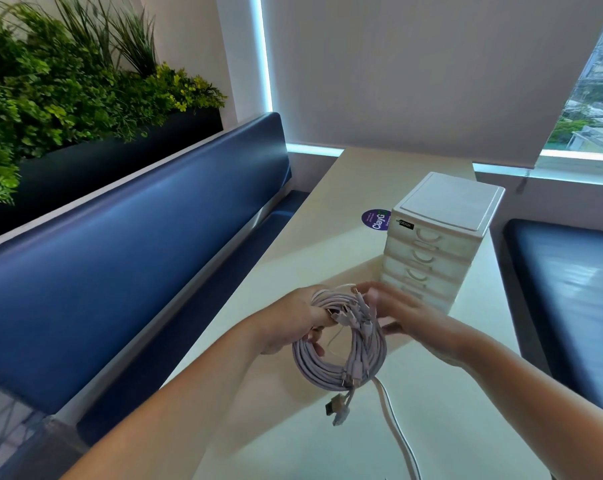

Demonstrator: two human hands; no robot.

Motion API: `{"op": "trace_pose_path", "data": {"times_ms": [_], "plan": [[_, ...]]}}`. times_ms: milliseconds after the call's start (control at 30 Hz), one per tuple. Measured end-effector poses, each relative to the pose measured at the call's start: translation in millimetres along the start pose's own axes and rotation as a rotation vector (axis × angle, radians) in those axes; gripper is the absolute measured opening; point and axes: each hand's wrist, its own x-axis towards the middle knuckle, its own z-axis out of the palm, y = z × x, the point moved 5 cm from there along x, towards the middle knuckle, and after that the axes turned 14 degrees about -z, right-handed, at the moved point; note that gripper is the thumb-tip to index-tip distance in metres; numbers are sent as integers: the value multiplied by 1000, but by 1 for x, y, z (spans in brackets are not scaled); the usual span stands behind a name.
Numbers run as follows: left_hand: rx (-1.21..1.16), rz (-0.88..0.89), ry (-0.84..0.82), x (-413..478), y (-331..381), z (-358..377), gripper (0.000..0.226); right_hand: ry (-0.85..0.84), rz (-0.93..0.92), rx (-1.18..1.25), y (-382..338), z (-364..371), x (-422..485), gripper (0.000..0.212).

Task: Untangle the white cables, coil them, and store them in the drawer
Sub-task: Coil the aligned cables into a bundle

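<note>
Head view: white cables gathered into a coil, storing not yet done.

The round bundle of white cables [331, 365] looked largely untangled and wound, held above the pale cream table [293, 258]. One loose white strand [393, 420] trailed off toward the near edge, and several plug ends [338, 407] dangled below the loop. That tail needed winding in. The small white plastic drawer unit [442, 237] just beyond appeared to have every drawer closed, so opening one and stowing the coil was left to do. The left hand [289, 323] gripped the coil's upper left, fingers curled through the loop. The right hand [407, 317] lay against its upper right with fingers fairly straight. It was blurred, so whether it pinched a strand could not be told.
</note>
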Motion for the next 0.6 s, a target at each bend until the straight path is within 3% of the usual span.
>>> {"op": "trace_pose_path", "data": {"times_ms": [67,133,267,467,600], "plan": [[28,13,-30,-2,2,0,20,130,-22,53,-1,-10,3,48],[57,25,-69,-5,4,2,22,169,-54,-70,-3,-16,6,16],[80,33,-104,-8,9,3,27,10,-113,-359,3,-9,11,36],[115,19,-66,-8,7,-5,17,196,-168,-375,-2,-29,15,20],[168,10,-75,-7,7,-2,20,229,-273,-468,-22,-37,16,18]]}}
